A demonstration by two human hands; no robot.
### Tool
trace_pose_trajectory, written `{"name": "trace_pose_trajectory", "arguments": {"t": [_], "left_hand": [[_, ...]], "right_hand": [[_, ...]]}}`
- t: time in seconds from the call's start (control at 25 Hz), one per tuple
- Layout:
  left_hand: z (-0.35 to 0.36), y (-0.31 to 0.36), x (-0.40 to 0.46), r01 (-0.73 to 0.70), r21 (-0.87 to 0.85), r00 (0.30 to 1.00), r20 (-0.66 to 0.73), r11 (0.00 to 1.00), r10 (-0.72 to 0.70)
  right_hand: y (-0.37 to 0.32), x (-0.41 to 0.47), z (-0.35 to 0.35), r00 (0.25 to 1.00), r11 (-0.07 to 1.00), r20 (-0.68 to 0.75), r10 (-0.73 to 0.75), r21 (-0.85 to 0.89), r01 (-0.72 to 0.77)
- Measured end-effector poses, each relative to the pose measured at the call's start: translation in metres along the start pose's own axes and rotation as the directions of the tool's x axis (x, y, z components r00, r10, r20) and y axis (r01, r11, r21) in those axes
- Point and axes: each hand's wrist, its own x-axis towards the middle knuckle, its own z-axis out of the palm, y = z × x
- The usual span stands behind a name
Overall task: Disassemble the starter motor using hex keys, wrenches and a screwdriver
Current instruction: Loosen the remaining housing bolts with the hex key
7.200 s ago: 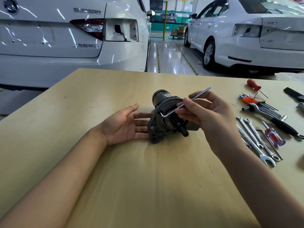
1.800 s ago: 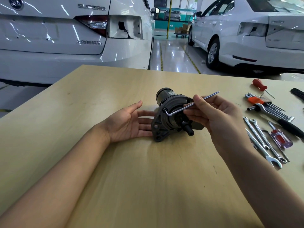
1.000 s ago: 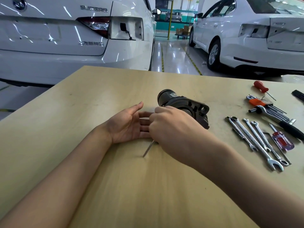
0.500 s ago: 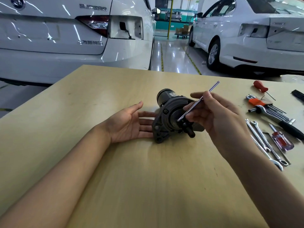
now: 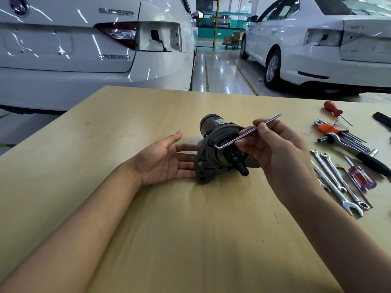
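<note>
A dark starter motor (image 5: 213, 157) lies on its side in the middle of the wooden table (image 5: 190, 240), its shaft end facing me. My left hand (image 5: 167, 159) lies palm up with straight fingers against the motor's left flange. My right hand (image 5: 273, 149) pinches a silver L-shaped hex key (image 5: 247, 133). The key's short bent end sits at a screw on the upper left of the motor's front housing. Its long arm points up and to the right.
Several wrenches (image 5: 336, 182) lie at the right, with a folding hex key set (image 5: 336, 132), a ratchet handle (image 5: 368, 159), a clear-handled screwdriver (image 5: 359, 178) and a red screwdriver (image 5: 334, 108). Two white cars (image 5: 84, 49) stand beyond the table's far edge.
One second ago my right hand reached across to the motor's left side. It has since returned to the right, and the hex key's bent end now sits at the upper-left screw.
</note>
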Motion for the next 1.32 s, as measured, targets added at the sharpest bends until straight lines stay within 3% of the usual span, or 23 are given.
{"name": "trace_pose_trajectory", "arguments": {"t": [0.96, 1.2, 1.32], "left_hand": [[0.004, 0.001, -0.003, 0.019, -0.008, 0.999, -0.03, 1.0, -0.019], [0.009, 0.001, -0.004, -0.02, 0.077, 1.0, -0.017, 0.997, 0.021], [0.017, 0.0, -0.005, -0.062, 0.135, 0.998, 0.039, 0.989, 0.058]], "right_hand": [[0.001, -0.002, -0.001, 0.999, 0.995, -0.039, -0.003, -0.096, -0.001], [-0.004, -0.003, 0.01, 0.998, 0.994, -0.031, -0.053, -0.094, 0.05], [-0.003, -0.002, 0.016, 0.995, 0.98, -0.011, -0.097, -0.178, 0.094]]}}
